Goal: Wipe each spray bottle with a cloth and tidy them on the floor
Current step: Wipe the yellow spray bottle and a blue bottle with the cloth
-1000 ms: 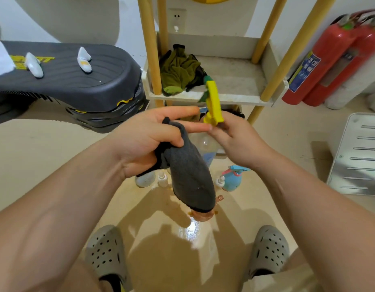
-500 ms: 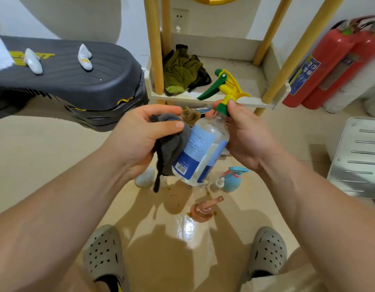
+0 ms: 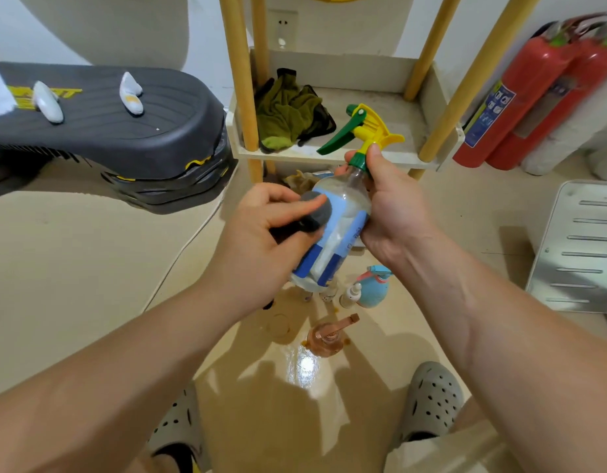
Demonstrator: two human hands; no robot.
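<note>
A clear spray bottle [image 3: 343,216] with a blue label and a yellow-green trigger head is tilted in the air before me. My right hand [image 3: 394,206] grips its neck and upper side. My left hand [image 3: 261,240] presses a dark grey cloth [image 3: 315,213] against the label. On the floor below stand a light blue spray bottle [image 3: 373,290], a small white bottle [image 3: 350,295] and an amber pump bottle [image 3: 327,334].
A low shelf [image 3: 329,155] with yellow posts holds a green rag [image 3: 288,110]. A dark stacked step platform [image 3: 107,131] is at the left. Two red fire extinguishers [image 3: 534,97] stand at the right, a metal plate [image 3: 582,247] lies on the floor. My feet are in grey clogs.
The bottle has been turned so its trigger head points up and left. The hanging cloth has been bunched up and now presses on the label.
</note>
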